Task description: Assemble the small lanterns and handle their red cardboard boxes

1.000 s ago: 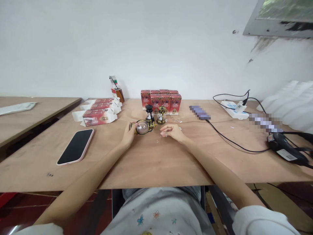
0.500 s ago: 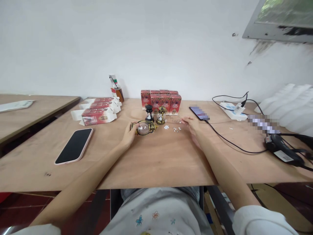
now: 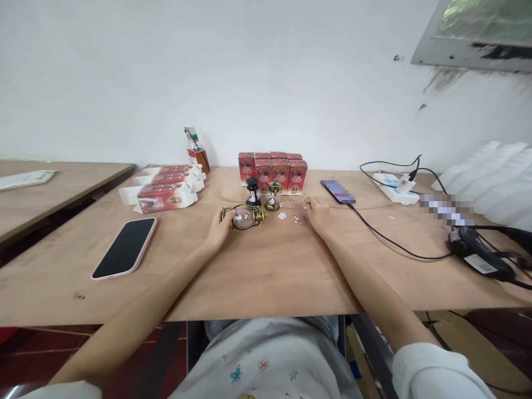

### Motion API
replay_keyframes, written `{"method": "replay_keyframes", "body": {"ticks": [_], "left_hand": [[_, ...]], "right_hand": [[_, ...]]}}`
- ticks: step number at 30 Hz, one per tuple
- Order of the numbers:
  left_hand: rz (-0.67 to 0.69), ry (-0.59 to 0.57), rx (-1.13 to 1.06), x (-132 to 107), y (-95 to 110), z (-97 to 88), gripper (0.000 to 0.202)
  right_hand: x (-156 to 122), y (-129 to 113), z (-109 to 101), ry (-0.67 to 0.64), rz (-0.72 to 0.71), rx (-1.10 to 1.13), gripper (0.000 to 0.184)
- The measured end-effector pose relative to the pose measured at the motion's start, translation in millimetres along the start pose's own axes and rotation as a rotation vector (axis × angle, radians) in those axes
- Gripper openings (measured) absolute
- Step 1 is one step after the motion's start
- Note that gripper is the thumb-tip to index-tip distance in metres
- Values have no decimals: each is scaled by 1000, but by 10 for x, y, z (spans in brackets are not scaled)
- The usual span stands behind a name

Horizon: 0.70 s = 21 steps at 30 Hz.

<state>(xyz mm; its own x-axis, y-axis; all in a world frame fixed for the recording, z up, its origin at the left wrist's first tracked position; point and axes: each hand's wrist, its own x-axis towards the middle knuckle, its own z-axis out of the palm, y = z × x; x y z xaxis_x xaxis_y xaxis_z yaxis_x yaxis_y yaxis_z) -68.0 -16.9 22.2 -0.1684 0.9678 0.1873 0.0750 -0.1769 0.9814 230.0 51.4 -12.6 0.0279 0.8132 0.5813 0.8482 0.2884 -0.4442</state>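
My left hand point(image 3: 220, 224) grips the base end of a bronze-coloured miniature lantern point(image 3: 246, 217), which lies on its side with its clear globe facing up and its top pointing right. My right hand point(image 3: 317, 213) rests at the table with curled fingers, beside small white round pieces point(image 3: 296, 220); whatever its fingertips hold, if anything, is too small to make out. Left of those pieces lies a little white cluster point(image 3: 282, 215). Behind the held lantern stand a black mini lantern point(image 3: 252, 192) and a bronze mini lantern point(image 3: 273, 195), both upright.
Red printed boxes point(image 3: 264, 172) stand grouped behind the lanterns. Opened red boxes point(image 3: 164, 197) lie at left, near a bottle point(image 3: 197, 152) and a pink-edged phone point(image 3: 125, 248). A second phone point(image 3: 338, 191), a power strip point(image 3: 394, 188) and cables occupy the right.
My right hand has shifted slightly left, nearer the small white pieces, and its fingers have curled in more. My left hand and the lantern it holds stay in place.
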Motion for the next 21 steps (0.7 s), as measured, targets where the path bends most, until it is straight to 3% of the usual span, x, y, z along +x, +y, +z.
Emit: {"method": "replay_keyframes", "body": {"ticks": [8,16,21], "left_hand": [[-4,-5,13,1,-1,0,34],[-13,-9,1,-11,0,4,32],[0,-22,12,-5,-20,-4,34]], "right_hand": [[75,-23,16,-231,-125,-169,25],[79,-6,14,-234,-183,-239,28],[80,-9,12,-211,-144,-253,33]]}}
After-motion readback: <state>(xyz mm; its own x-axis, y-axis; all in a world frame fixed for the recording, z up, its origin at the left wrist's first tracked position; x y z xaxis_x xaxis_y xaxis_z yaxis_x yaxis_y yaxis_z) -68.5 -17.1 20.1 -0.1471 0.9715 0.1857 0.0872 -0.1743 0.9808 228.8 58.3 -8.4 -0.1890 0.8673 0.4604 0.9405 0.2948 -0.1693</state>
